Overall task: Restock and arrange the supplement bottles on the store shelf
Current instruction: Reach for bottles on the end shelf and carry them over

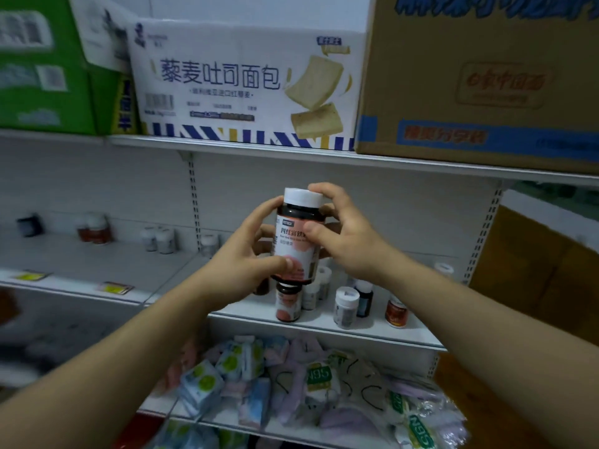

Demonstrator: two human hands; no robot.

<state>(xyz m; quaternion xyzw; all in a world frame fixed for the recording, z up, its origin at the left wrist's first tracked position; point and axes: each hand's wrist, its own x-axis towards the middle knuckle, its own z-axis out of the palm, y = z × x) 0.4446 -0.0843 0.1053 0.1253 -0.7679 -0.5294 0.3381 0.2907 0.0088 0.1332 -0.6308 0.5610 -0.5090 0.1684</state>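
1. L hand [240,257] and R hand [350,244] both grip the dark amber plastic bottle w/ white ribbed cap and pink-and-white label [296,234]. It is upright in the air, in front of the mid shelf. L fingers [275,264] wrap the lower body; R ones curl over cap and shoulder. The label looks glossy, so I'd expect a slip if one hand lets go early.
2. Directly under it stands a matching amber bottle [288,304] near the front lip of the white metal shelf [324,327]. A careless set-down could knock it off.
3. Beside that are a small white plastic bottle [346,306], a dark blue bottle [364,298] and a red-brown bottle [396,311]. All are slim cylinders, prob. tippy, so there's a domino risk.
4. Above, a white printed cardboard carton [246,82]: flat, boxy, matte.
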